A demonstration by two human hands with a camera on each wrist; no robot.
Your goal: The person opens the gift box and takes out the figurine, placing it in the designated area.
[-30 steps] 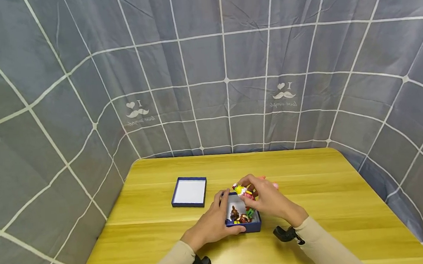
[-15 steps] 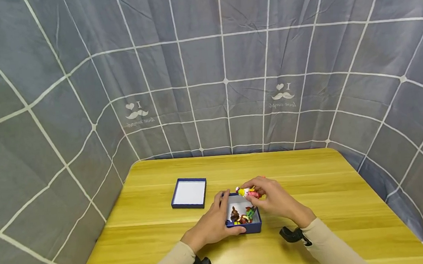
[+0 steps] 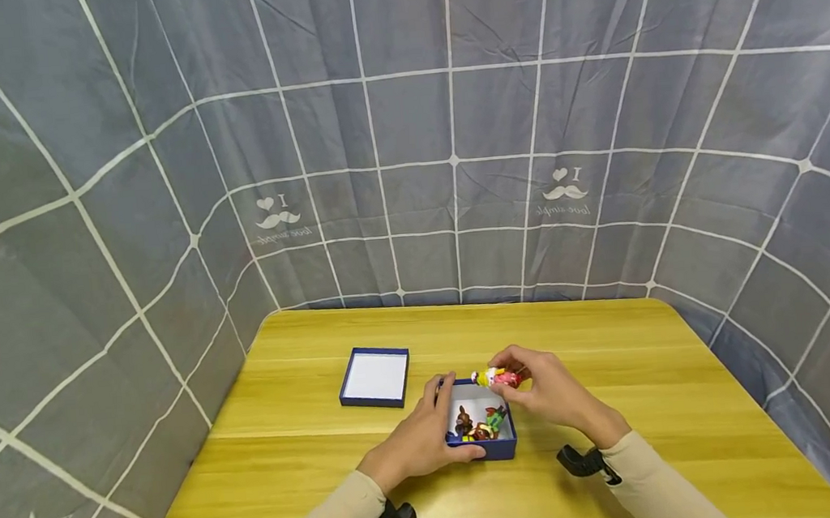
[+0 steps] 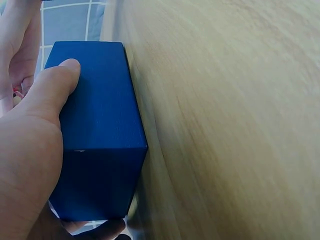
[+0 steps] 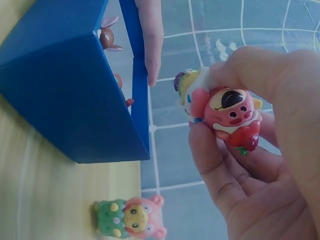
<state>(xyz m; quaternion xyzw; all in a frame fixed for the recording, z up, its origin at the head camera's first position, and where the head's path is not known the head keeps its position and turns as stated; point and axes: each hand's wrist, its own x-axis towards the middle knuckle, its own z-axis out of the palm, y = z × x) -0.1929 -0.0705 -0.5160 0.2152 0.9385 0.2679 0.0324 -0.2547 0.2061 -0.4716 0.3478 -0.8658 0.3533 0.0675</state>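
Note:
My left hand [image 3: 418, 438] grips the left side of a blue open-topped box [image 3: 499, 450]; in the left wrist view its thumb [image 4: 62, 75] lies along the box's outer wall. Inside, a brown long-eared figurine [image 3: 463, 420] and a green-and-red one [image 3: 496, 420] show among other small toys. At the box's far right rim, my right hand [image 3: 553, 390] pinches toy figurines between thumb and fingers. In the right wrist view, these are a white one with a yellow top [image 5: 190, 92] and a pink bear with a strawberry [image 5: 232, 117], pressed together.
A matching blue lid [image 3: 375, 378], white inside, lies left of the box on the wooden table [image 3: 314, 462]. In the right wrist view a green figurine with a pink hood [image 5: 130, 218] stands near the box. Grey checked curtains [image 3: 412, 129] surround the table.
The right hand has shifted right with its figurines, from over the box toward its right rim. Pink bits seen behind that hand earlier are now hidden. The left hand stays on the box.

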